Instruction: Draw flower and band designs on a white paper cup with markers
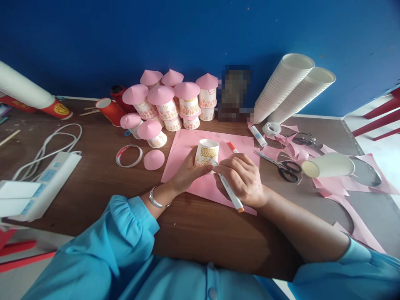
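My left hand (187, 171) is closed around a small white paper cup (208, 149) with a yellow crosshatched band and flowers drawn on it. In my right hand (242, 179) is a white marker pen (230, 193), its orange end pointing toward me and its other end at the cup's side. Under both hands lies a sheet of pink paper (178, 154). On that sheet, just behind my right hand, rests an orange marker cap or pen (231, 146). Decorated cups with pink paper cone roofs (162, 100) stand in a group behind my left hand.
Scissors (289, 170), a glue stick (258, 136), clear tape (271, 128) and pink scraps (334, 187) lie right. Tall stacks of white cups (284, 87) lean on the wall. Left are a tape roll (128, 156), a pink disc (154, 160) and a power strip (50, 183).
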Demonstrator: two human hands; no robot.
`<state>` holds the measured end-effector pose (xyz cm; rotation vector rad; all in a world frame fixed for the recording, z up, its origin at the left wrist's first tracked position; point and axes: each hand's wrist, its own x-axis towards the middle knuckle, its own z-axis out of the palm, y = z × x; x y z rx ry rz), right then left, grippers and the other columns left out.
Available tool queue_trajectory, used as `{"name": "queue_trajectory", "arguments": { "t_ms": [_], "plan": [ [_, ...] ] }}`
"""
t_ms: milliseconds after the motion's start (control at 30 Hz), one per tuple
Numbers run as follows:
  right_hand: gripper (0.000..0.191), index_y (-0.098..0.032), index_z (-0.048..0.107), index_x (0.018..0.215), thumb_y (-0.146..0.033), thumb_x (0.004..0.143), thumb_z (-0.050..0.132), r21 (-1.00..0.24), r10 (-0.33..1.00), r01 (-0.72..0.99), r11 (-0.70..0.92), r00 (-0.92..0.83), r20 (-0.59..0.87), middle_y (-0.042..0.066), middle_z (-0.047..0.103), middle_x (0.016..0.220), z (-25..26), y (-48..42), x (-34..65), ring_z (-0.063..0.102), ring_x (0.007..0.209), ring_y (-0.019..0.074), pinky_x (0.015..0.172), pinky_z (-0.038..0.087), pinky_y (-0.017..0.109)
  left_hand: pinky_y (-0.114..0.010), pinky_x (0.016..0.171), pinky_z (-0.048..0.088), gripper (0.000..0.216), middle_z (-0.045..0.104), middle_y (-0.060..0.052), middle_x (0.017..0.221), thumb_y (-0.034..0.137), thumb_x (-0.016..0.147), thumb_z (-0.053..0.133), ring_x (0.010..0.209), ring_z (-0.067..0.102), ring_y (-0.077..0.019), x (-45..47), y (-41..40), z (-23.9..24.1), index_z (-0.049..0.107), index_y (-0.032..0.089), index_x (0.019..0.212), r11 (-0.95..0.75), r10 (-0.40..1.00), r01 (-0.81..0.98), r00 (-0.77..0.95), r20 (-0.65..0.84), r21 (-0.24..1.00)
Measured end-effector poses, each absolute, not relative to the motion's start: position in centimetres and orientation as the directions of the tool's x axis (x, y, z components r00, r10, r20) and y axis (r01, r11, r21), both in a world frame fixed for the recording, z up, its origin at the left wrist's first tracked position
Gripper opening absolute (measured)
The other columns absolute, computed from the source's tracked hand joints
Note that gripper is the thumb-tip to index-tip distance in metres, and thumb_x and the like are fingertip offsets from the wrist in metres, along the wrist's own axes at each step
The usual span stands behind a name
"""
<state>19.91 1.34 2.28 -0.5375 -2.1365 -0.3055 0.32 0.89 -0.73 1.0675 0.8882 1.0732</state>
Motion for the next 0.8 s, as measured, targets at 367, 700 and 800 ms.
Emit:
{"name": "queue_trajectory", "arguments": {
  "t_ms": [367, 700, 800],
  "plan": [
    [0.018, -0.020, 0.060, 0.112, -0.011, 0.097, 0.061, 0.000, 0.293, 0.501, 0.866, -0.507, 0.811, 0.002, 0.071, 0.084, 2.27, 1.54, 20.34, 0.063, 0.074, 0.0180, 0.074, 0.055, 0.035, -0.031, 0.079, 0.049, 0.054, 0.065, -0.001, 0.101, 0.042, 0.081, 0.092, 0.091, 0.061, -0.0171, 0.32, 0.89, -0.87, 0.060, 0.022, 0.119, 0.125, 0.963, -0.273, 0.264, -0.051, 0.954],
    [0.018, -0.022, 0.059, 0.110, -0.010, 0.097, 0.059, 0.030, 0.281, 0.525, 0.850, -0.502, 0.818, 0.001, 0.069, 0.083, 2.50, 1.93, 20.49, 0.063, 0.073, 0.0173, 0.072, 0.055, 0.034, -0.032, 0.082, 0.051, 0.054, 0.066, -0.002, 0.102, 0.045, 0.080, 0.093, 0.093, 0.062, -0.0176, 0.24, 1.06, -0.83, 0.061, 0.022, 0.118, 0.122, 0.956, -0.284, 0.291, -0.035, 0.951],
    [0.021, -0.021, 0.059, 0.111, -0.008, 0.095, 0.060, 0.036, 0.278, 0.528, 0.848, -0.502, 0.819, 0.001, 0.070, 0.082, 2.52, 2.02, 20.59, 0.064, 0.073, 0.0177, 0.072, 0.056, 0.034, -0.033, 0.084, 0.051, 0.054, 0.067, -0.002, 0.103, 0.044, 0.081, 0.093, 0.095, 0.062, -0.0180, 0.24, 1.05, -0.82, 0.061, 0.022, 0.119, 0.121, 0.955, -0.285, 0.296, -0.032, 0.951]
  ]
}}
